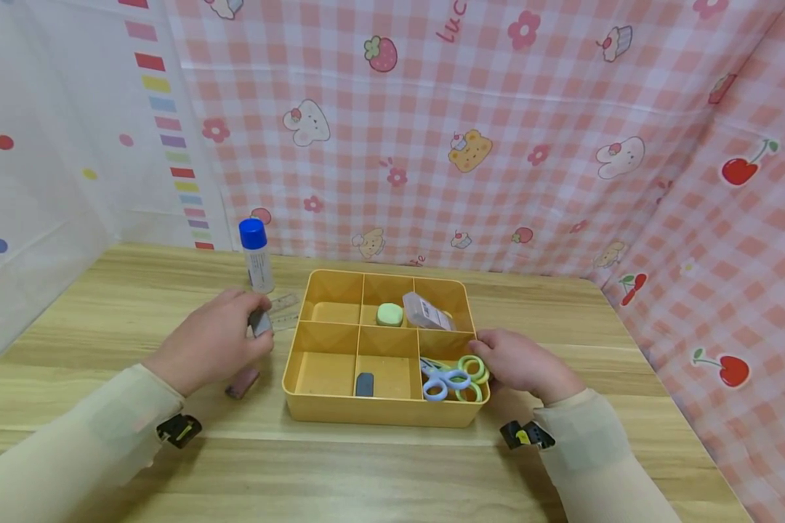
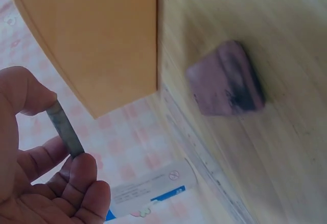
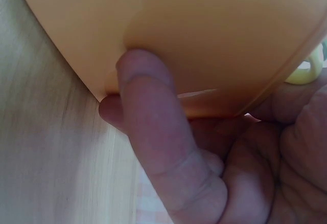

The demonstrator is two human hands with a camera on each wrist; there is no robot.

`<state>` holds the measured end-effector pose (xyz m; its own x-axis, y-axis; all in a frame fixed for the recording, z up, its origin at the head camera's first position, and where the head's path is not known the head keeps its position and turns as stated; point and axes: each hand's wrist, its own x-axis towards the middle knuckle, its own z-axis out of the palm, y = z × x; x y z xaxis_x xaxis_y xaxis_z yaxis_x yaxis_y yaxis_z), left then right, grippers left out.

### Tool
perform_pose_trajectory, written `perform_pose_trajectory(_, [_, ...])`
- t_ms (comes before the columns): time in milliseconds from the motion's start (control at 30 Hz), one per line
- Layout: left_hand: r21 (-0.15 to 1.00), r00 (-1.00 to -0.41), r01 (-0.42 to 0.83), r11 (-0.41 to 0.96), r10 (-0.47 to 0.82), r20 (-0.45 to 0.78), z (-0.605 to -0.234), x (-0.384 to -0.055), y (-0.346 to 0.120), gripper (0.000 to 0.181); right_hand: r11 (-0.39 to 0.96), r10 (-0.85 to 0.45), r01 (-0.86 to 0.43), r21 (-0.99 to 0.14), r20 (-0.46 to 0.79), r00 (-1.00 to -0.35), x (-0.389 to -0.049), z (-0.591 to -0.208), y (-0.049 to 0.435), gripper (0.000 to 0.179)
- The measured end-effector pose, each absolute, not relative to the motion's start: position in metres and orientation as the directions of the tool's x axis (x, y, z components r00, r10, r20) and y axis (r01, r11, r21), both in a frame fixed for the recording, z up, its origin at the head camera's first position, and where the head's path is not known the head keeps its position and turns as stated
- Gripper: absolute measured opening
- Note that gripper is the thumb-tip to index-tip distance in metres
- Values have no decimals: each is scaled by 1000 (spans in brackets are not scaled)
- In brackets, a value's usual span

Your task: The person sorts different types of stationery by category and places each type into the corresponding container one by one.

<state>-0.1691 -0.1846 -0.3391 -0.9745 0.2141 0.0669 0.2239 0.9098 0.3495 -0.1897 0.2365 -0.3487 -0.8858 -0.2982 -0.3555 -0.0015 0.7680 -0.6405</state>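
My left hand (image 1: 212, 338) is left of the yellow divided box (image 1: 386, 412), above the table. Between thumb and fingertips it pinches a small flat grey eraser (image 1: 259, 322), seen edge-on in the left wrist view as a thin grey slab (image 2: 65, 128). Below that hand a pinkish eraser (image 1: 242, 382) with dark smudges lies on the table. My right hand (image 1: 523, 363) grips the box's right wall, thumb at the rim and fingers against the outer side (image 3: 230, 35). Inside the box, blue-handled scissors (image 1: 446, 380) and green-handled scissors (image 1: 474, 367) share the front right compartment.
A glue stick (image 1: 256, 254) with a blue cap stands at the back left. Clear rulers (image 1: 284, 309) lie by the box's left side. Other compartments hold a dark grey block (image 1: 364, 385), a pale green round piece (image 1: 389, 314) and a translucent case (image 1: 427, 312).
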Motion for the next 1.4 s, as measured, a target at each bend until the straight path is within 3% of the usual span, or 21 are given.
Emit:
perform_pose_trajectory(300, [431,-963,268,861,235,129,-333,-161,-173,45,774,-289,6,-634,-360,-887,-189,-348,236,40])
perform_pose_trajectory(533, [431,-949,313,846,259,181,-331,-156,-163,42,772,-293,3,-636,-360,-886,-189,-347,236,41])
perform_pose_trajectory(833, [484,-940,341,806,296,169,-328,-148,-148,41,771,-291,6,-636,-361,-886,-189,-348,236,41])
perform_pose_trajectory(1400, [470,-907,420,776,380,183,-332,-141,-119,38,759,-294,14,-651,-362,-884,-188,-348,236,41])
